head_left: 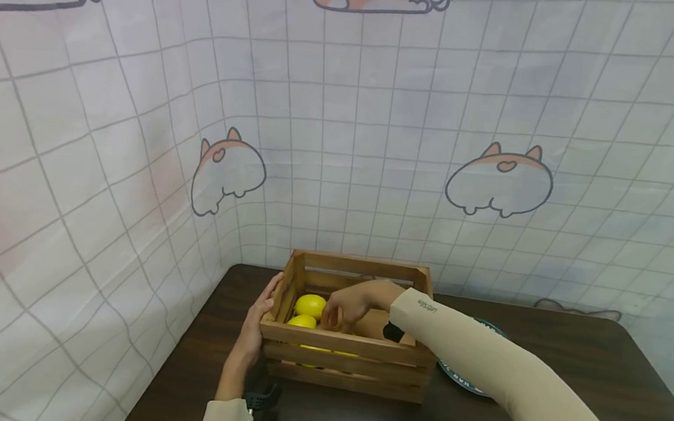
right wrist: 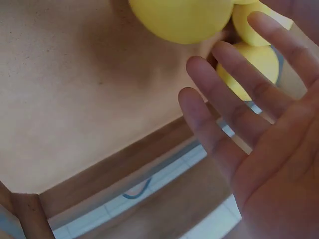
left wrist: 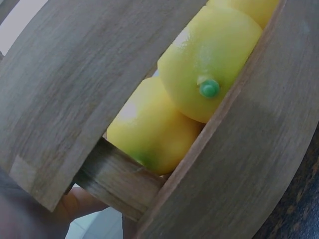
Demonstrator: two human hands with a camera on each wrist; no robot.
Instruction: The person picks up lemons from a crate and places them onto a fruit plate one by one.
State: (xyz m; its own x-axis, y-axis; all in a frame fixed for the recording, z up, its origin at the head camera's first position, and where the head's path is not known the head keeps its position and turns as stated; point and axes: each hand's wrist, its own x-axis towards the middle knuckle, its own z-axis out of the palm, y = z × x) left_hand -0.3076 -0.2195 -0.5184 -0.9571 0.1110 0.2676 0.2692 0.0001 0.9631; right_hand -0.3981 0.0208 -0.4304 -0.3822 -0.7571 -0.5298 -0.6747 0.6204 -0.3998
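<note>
A slatted wooden crate [head_left: 349, 343] stands on the dark table with yellow lemons in its left part. One lemon [head_left: 310, 306] lies toward the back and another lemon [head_left: 302, 321] sits nearer the front slats. My left hand [head_left: 252, 327] rests along the crate's outer left end, fingers extended. Inside the crate, my right hand [head_left: 353, 301] reaches down beside the lemons. The right wrist view shows that hand's fingers [right wrist: 224, 87] spread and holding nothing, with a large lemon [right wrist: 184, 17] just beyond them. A lemon with a green tip [left wrist: 209, 64] shows between the slats.
Right of the crate lies a round patterned plate [head_left: 466, 382], partly hidden under my right sleeve. The dark table [head_left: 576, 365] extends to the right. A white gridded cloth [head_left: 373, 140] with cartoon animals hangs behind and at the left.
</note>
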